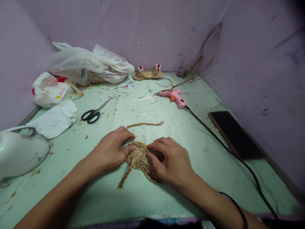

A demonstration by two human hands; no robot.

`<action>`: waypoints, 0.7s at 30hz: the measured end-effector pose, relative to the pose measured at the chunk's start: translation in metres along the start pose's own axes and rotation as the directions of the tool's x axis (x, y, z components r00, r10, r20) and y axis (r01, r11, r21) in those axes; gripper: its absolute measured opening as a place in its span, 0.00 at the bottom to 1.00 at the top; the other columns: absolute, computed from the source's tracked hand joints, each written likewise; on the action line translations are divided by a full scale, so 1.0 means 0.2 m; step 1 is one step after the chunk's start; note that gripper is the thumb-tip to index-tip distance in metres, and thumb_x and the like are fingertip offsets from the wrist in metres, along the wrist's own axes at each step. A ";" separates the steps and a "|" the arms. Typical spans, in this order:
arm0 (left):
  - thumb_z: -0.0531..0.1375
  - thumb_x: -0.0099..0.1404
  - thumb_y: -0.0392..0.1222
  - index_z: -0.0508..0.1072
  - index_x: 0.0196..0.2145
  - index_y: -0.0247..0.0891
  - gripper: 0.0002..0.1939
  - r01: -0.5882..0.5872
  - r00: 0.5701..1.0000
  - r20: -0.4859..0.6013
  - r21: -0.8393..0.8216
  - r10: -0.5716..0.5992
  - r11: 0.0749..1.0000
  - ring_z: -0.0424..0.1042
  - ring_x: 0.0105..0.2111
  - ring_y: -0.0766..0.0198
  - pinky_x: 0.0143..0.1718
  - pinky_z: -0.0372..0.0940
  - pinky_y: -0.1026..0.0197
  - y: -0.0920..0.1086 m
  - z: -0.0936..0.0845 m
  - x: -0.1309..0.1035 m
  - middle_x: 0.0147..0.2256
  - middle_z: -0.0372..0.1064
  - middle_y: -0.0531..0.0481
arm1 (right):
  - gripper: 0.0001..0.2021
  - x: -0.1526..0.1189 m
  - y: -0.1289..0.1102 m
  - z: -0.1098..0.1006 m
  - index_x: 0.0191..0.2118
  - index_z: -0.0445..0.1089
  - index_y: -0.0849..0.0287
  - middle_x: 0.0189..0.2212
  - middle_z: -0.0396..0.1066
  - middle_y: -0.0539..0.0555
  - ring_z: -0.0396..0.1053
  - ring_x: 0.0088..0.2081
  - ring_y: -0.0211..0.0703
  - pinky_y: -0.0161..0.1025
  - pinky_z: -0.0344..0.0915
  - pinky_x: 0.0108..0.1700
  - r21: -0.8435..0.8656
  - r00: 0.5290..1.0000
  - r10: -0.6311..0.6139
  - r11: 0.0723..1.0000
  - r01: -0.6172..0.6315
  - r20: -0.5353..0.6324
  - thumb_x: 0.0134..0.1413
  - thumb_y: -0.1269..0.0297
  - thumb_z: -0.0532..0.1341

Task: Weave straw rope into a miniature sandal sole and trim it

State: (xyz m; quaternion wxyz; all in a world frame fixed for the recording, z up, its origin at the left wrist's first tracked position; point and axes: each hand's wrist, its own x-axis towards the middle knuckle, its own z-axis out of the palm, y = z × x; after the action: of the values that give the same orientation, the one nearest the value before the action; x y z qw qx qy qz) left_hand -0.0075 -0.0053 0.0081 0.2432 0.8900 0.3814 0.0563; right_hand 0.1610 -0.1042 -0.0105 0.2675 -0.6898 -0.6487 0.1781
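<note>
Flat on the table lies a woven straw sole (pixel 141 163), narrow in the middle, its right part covered by my right hand (pixel 172 159). A braided straw strap (pixel 131 168) crosses it diagonally, with its loose end hanging over the near left edge. The thumb and forefinger of my right hand are closed on the strap's upper end, against the sole. My left hand (pixel 114 146) rests at the sole's left edge, thumb touching it and fingers apart. Just beyond both hands is a short loose braided cord (pixel 145 124).
A pink glue gun (pixel 175 96) lies beyond, its black cable running past my right arm. Black-handled scissors (pixel 94 114), a white jug (pixel 21 156) and plastic bags (pixel 88 63) are left. A phone (pixel 235 135) lies right; a finished straw slipper pair (pixel 148 74) sits by the wall.
</note>
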 end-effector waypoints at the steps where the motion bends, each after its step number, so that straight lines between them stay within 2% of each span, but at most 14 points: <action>1: 0.57 0.56 0.40 0.71 0.37 0.36 0.10 0.004 1.000 0.000 0.001 -0.004 1.000 0.64 0.28 0.66 0.30 0.60 0.62 0.00 0.00 0.00 0.36 0.67 0.47 | 0.08 0.00 0.00 -0.01 0.34 0.72 0.55 0.31 0.71 0.53 0.67 0.36 0.46 0.41 0.61 0.36 -0.025 1.000 -0.008 1.000 0.008 0.022 0.48 0.61 0.60; 5: 0.56 0.56 0.40 0.71 0.37 0.36 0.10 0.022 1.000 -0.020 0.007 -0.022 1.000 0.64 0.28 0.67 0.30 0.59 0.63 0.01 -0.02 -0.01 0.35 0.67 0.48 | 0.23 -0.01 -0.02 -0.05 0.39 0.69 0.57 0.33 0.68 0.54 0.65 0.36 0.48 0.43 0.61 0.35 -0.057 0.986 -0.043 0.997 0.053 0.161 0.39 0.47 0.63; 7: 0.57 0.56 0.42 0.71 0.33 0.36 0.09 0.057 0.998 -0.007 -0.010 -0.057 0.998 0.63 0.26 0.67 0.28 0.58 0.65 0.03 -0.06 -0.02 0.30 0.67 0.50 | 0.28 -0.02 -0.02 -0.05 0.42 0.67 0.59 0.36 0.67 0.55 0.64 0.38 0.50 0.44 0.61 0.36 -0.080 0.980 -0.062 0.994 0.078 0.191 0.35 0.45 0.65; 9: 0.57 0.55 0.44 0.70 0.26 0.36 0.09 0.102 0.990 0.108 -0.046 -0.096 0.994 0.62 0.22 0.69 0.23 0.56 0.67 0.05 -0.10 -0.05 0.23 0.65 0.53 | 0.26 -0.03 -0.03 -0.04 0.43 0.66 0.60 0.37 0.66 0.56 0.62 0.39 0.51 0.44 0.61 0.37 -0.106 0.979 -0.062 0.991 0.084 0.192 0.37 0.50 0.65; 12: 0.57 0.55 0.47 0.70 0.24 0.37 0.11 0.127 0.946 0.311 -0.095 -0.092 0.987 0.59 0.19 0.70 0.19 0.53 0.69 0.08 -0.15 -0.08 0.18 0.62 0.56 | 0.20 -0.05 -0.05 -0.01 0.41 0.66 0.61 0.36 0.65 0.58 0.62 0.39 0.51 0.45 0.61 0.36 -0.130 0.984 -0.061 0.988 0.083 0.165 0.40 0.57 0.62; 16: 0.58 0.53 0.45 0.73 0.25 0.38 0.08 0.095 0.923 0.380 -0.067 -0.063 0.993 0.58 0.18 0.71 0.19 0.51 0.69 0.06 -0.16 -0.10 0.18 0.63 0.56 | 0.17 -0.05 -0.06 0.02 0.38 0.66 0.62 0.35 0.66 0.59 0.62 0.39 0.53 0.46 0.62 0.36 -0.157 0.994 -0.068 0.984 0.081 0.091 0.40 0.59 0.59; 21: 0.54 0.52 0.37 0.70 0.22 0.37 0.06 0.081 0.894 0.446 -0.067 -0.043 0.994 0.55 0.18 0.71 0.19 0.49 0.69 0.04 -0.15 -0.11 0.17 0.61 0.57 | 0.17 -0.04 -0.06 0.02 0.37 0.66 0.62 0.34 0.66 0.59 0.62 0.38 0.53 0.46 0.62 0.35 -0.164 0.996 -0.062 0.984 0.073 0.071 0.38 0.59 0.58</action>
State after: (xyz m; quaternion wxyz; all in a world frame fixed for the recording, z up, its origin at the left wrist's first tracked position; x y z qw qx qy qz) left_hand -0.0264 -0.0124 0.0403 0.3626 0.8558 0.3415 -0.1400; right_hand 0.1481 -0.1118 -0.0083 0.1936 -0.6811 -0.6928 0.1366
